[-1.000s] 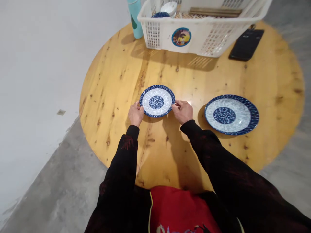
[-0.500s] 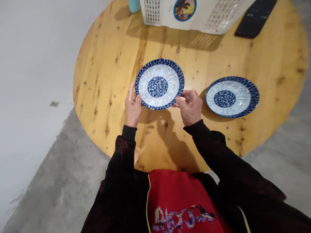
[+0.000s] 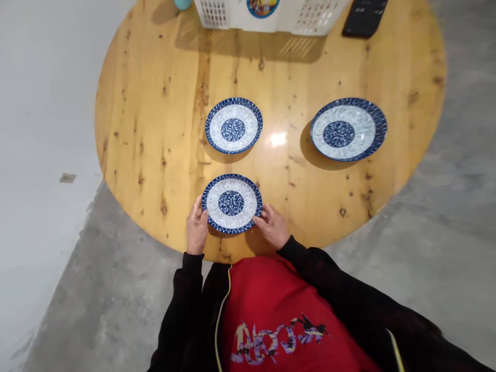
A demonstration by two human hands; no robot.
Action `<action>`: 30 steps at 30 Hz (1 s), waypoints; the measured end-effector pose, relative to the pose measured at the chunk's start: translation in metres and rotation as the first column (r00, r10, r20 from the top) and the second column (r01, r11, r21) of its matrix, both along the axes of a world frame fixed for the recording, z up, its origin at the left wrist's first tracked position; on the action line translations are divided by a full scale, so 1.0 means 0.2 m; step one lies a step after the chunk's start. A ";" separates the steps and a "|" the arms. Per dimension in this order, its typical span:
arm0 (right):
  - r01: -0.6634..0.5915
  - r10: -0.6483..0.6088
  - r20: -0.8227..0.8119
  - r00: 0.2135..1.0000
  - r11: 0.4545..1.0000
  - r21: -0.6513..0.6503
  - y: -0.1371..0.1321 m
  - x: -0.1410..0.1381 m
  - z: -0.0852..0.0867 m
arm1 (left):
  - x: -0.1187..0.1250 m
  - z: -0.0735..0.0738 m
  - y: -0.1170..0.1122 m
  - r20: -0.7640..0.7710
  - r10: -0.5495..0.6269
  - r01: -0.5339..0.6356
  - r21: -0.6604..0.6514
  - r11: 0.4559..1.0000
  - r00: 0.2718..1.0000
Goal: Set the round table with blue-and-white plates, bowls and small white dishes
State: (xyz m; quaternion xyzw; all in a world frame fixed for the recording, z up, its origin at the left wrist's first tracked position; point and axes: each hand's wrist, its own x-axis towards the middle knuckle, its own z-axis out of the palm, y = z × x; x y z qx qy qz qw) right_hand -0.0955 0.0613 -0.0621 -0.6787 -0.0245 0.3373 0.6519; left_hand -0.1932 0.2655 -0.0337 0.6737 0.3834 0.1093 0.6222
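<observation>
near plate (image 3: 231, 203) gripped at its rim between both hands' fingers (image 3: 200, 211).

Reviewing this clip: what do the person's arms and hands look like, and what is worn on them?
Both arms are in long black sleeves with faint dark red patterning, ending at the wrists. The left hand and right hand are bare: no gloves, and no rings or watch visible.

Table (image 3: 163, 103): knotty pine, varnished, glossy, with a glare spot near its middle.
Near plate (image 3: 231, 203), at 6 o'clock: glazed ceramic, blue-and-white, smooth, shiny.
Middle plate (image 3: 233, 125): same glaze.
Large plate (image 3: 348, 129), at 3 o'clock: same glaze.
Basket (image 3: 271, 13), at 12 o'clock: white plastic lattice, matt.
Phone (image 3: 364, 18): black, smooth.
Floor (image 3: 445, 217): bare concrete, matt, rough.
</observation>
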 end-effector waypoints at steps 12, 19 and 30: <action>0.013 -0.007 0.057 0.998 0.995 -0.102 0.05 -0.03 -0.08 | 0.05 -0.10 0.06 0.043 -0.016 0.018 -0.037 0.999 0.999; 0.010 -0.001 0.088 0.996 0.994 -0.105 0.10 -0.05 -0.07 | 0.06 -0.15 0.14 0.075 -0.056 0.055 0.014 0.998 0.996; 0.088 -0.067 0.132 0.989 0.983 -0.162 0.11 -0.05 -0.11 | 0.09 -0.14 0.14 0.039 -0.085 0.086 -0.031 0.996 0.996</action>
